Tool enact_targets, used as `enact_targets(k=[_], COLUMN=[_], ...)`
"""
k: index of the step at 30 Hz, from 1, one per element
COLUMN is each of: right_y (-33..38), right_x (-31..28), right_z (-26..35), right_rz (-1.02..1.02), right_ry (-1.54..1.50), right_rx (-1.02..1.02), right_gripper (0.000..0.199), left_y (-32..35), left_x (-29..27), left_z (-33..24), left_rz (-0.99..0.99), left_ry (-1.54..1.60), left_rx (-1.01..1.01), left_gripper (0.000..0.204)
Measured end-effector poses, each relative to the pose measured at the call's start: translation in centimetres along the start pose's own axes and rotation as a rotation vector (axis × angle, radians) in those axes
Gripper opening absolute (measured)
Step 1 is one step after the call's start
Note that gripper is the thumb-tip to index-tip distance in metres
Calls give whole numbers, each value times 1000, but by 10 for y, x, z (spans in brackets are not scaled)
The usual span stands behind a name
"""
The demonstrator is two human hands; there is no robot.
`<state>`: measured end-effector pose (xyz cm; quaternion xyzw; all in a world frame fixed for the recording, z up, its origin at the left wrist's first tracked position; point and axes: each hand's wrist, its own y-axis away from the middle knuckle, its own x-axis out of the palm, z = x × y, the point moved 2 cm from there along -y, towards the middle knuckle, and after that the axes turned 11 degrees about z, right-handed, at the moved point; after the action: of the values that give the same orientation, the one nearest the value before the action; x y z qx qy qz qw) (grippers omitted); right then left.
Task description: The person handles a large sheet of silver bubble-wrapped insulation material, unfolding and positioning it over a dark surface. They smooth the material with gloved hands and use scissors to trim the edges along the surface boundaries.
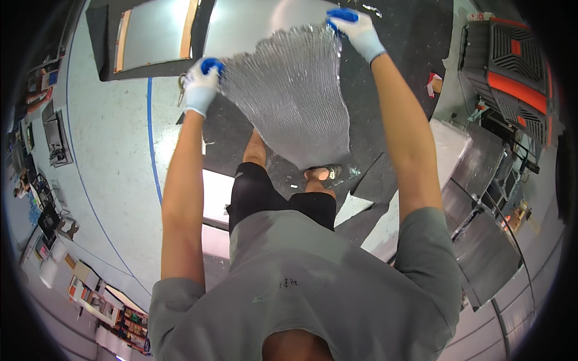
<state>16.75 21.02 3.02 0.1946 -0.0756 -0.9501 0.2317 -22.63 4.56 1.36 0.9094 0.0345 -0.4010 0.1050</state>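
Observation:
A silvery, finely rippled sheet (295, 90) hangs stretched between my two raised hands above a dark mat. My left hand (202, 87), in a white glove with blue on the finger side, is closed on the sheet's upper left corner. Farther out and to the right, my right hand (356, 35), gloved the same way, grips its upper right corner. The sheet's top edge is ragged and bunched; its lower end narrows near my feet. Just beyond it lies a smooth, shiny metal panel (241, 27), partly covered by the sheet.
A second metal panel (158, 33) with wooden strips along its sides lies at far left. Blue tape (152, 132) crosses the pale floor. Black-and-orange cases (518, 78) stand at right, near dark panels (487, 253). A cut black sheet (379, 177) lies beside my foot.

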Motion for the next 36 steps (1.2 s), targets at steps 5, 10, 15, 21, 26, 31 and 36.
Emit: enact_targets(k=[5, 10, 15, 21, 26, 31, 36], right_y=[-108, -142, -135, -102, -78, -65, -72], right_x=[2, -5, -13, -10, -26, -46, -64], right_z=[76, 134, 145, 94, 65, 78, 115], right_rz=[72, 153, 132, 87, 20, -28, -92], right_ry=[-211, -52, -107, -166, -212, -250, -290], right_rx=[-114, -169, -217, -78, -56, -38, -49], right_gripper=[19, 21, 20, 15, 19, 22, 26], left_y=[-88, -126, -114, -43, -21, -44, -72], left_x=[-53, -87, -94, -30, 16, -19, -89], left_z=[23, 10, -12, -6, 11, -28, -76], left_rz=[15, 76, 127, -60, 219, 142, 146], left_ry=[-89, 75, 335, -129, 493, 569, 272], left_rx=[-157, -7, 97, 9, -60, -29, 106], left_gripper=[33, 28, 24, 34, 28, 26, 19])
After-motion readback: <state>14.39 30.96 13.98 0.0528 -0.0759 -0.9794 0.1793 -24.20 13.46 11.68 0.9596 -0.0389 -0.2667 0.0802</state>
